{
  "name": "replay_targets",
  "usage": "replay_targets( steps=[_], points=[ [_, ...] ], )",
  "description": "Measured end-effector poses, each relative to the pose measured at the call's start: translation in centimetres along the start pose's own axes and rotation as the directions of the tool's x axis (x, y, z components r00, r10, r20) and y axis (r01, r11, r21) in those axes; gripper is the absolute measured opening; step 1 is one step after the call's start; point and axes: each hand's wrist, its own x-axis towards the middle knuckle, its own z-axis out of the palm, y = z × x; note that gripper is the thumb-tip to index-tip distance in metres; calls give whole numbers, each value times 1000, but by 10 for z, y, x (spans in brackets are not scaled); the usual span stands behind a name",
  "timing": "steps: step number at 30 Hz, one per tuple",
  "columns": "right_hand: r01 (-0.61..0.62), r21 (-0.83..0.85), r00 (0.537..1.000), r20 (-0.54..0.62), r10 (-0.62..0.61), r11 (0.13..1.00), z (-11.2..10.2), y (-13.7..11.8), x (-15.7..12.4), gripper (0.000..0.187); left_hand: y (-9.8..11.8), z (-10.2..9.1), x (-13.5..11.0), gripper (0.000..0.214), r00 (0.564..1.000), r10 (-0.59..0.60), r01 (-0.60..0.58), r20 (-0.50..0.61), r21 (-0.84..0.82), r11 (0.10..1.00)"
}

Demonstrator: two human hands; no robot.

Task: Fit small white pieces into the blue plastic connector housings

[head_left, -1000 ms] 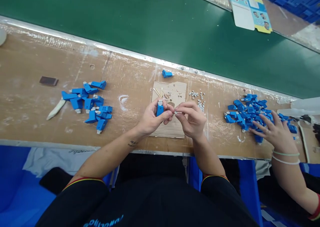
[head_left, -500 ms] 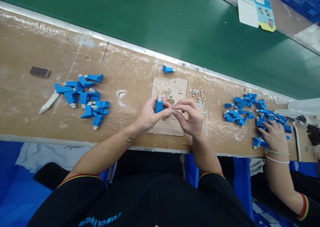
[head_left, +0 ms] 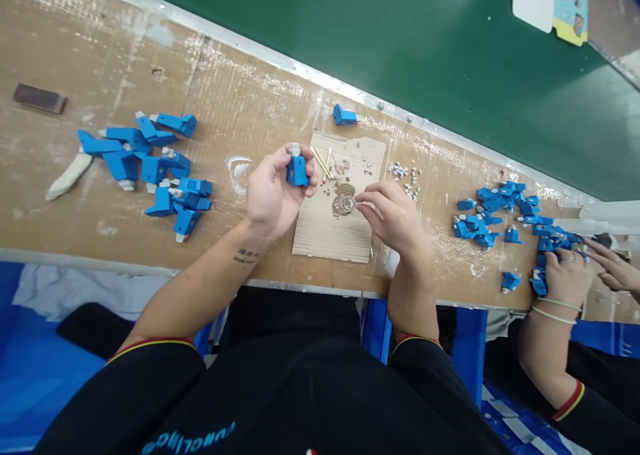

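My left hand (head_left: 275,191) is closed around a blue plastic part (head_left: 298,169) with a grey tip, held upright left of a cardboard sheet (head_left: 333,241). Over the cardboard, my right hand (head_left: 393,218) pinches what looks like a small grey piece, mostly covered by the fingertips. Those fingertips are at the edge of a wet, clear brownish puddle (head_left: 343,205). Cotton swabs (head_left: 323,163) lie on the upper left of the sheet. Just right of it are loose small grey pieces (head_left: 400,170).
Several blue parts with grey tips (head_left: 123,165) lie at left, beside a whitish curved object (head_left: 70,176) and a dark block (head_left: 40,99). One blue part (head_left: 345,115) sits above the cardboard. At right, a co-worker's hand (head_left: 570,278) touches another blue pile (head_left: 500,201).
My hands have moved apart. The left has drawn left with the blue part, while the right has come down beside the puddle. The co-worker's second hand has appeared at right.
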Motion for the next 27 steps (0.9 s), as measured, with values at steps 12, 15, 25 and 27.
replay_targets(
  steps=[12,15,25,27],
  points=[
    [-18,-6,999,28,18,1000,0,-3,1,14,6,11,-5,26,995,-54,54,-83,0,999],
    [-42,0,998,55,42,999,-1,-3,1,15,7,13,-7,26,995,-63,64,-76,11,998],
    [-34,3,998,44,34,999,-1,-3,1,14,3,4,-3,22,999,-44,45,-19,21,999],
    [-32,4,999,39,32,999,-1,-3,1,14,1,3,-2,20,1000,-24,24,-14,39,999]
  ],
)
